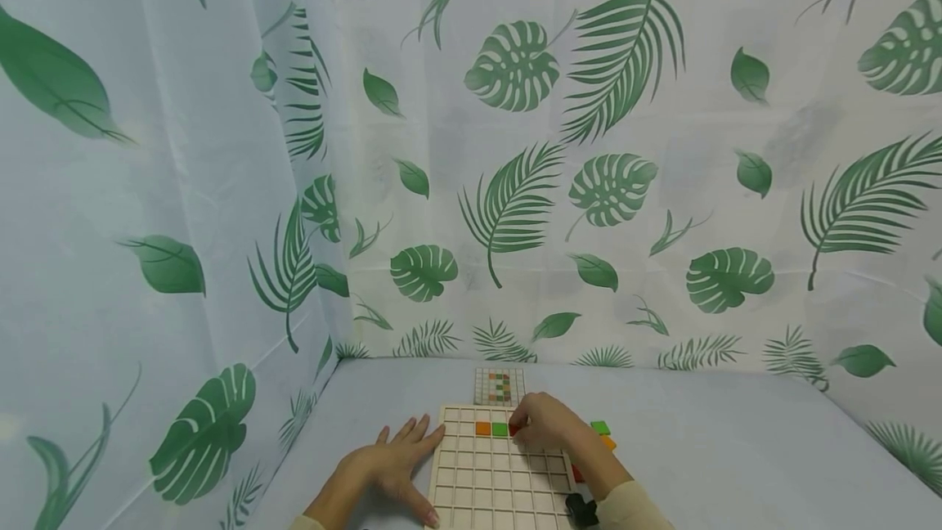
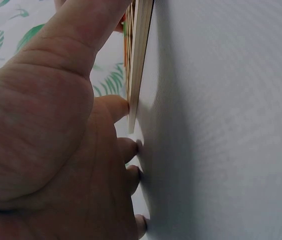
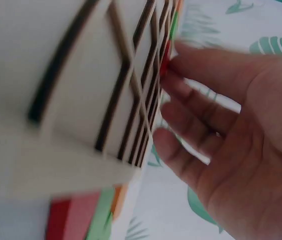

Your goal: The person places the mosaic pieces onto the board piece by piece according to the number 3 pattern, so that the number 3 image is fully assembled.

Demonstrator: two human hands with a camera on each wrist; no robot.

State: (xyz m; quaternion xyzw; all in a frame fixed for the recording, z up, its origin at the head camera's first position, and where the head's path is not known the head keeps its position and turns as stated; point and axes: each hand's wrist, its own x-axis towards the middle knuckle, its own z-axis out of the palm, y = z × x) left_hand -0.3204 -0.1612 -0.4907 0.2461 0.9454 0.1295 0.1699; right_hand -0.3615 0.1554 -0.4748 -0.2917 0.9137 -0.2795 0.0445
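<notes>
A pale wooden grid board [image 1: 489, 481] lies on the table. In one of its upper rows an orange tile [image 1: 482, 428] and a green tile [image 1: 500, 429] sit side by side. Just right of the green one, my right hand [image 1: 548, 424] pinches a red tile [image 3: 165, 57] between thumb and fingertips, down at the grid. Part of this tile is hidden by the fingers in the head view. My left hand [image 1: 390, 464] is spread out at the board's left side, its thumb and index finger touching that edge while the other fingertips rest on the table.
Behind the board lies a small card [image 1: 482, 387] with a coloured grid pattern. Beyond the right edge are loose green [image 1: 599, 428], orange [image 1: 608, 442] and red [image 1: 577, 474] tiles, partly behind my forearm. A black object [image 1: 581, 509] is by the right sleeve. Leaf-printed curtains [image 1: 515, 211] enclose the table.
</notes>
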